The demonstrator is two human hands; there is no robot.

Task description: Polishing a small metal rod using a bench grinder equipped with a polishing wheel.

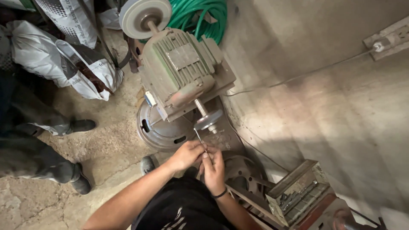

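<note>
Both hands met just below the grinding motor (183, 72); the left hand (186, 155) had its fingers curled in, thumb and fingertips pinched on the lower end of a thin metal rod (199, 137); the right hand (214, 169) pressed close against the left, its fingers also folded shut about the same rod, with a dark band at the wrist. The rod rose at a slight tilt from between the 2 hands, and its upper tip lay just beside the small grinding wheel (209, 120) on the near end of the motor's shaft; whether tip and wheel actually touched could not be told. The motor sat on a flat plate above a round metal rim (158, 132); a second, larger wheel (139, 17) was fitted to the far end of the shaft. A coiled green hose (200, 15) lay behind the motor; white sacks (64, 64) leaned at the left, near another person's dark shoes (81, 125). A cable (298, 76) ran across the concrete wall to a socket (390, 40); a rusty metal box (298, 194) stood at the person's right.
</note>
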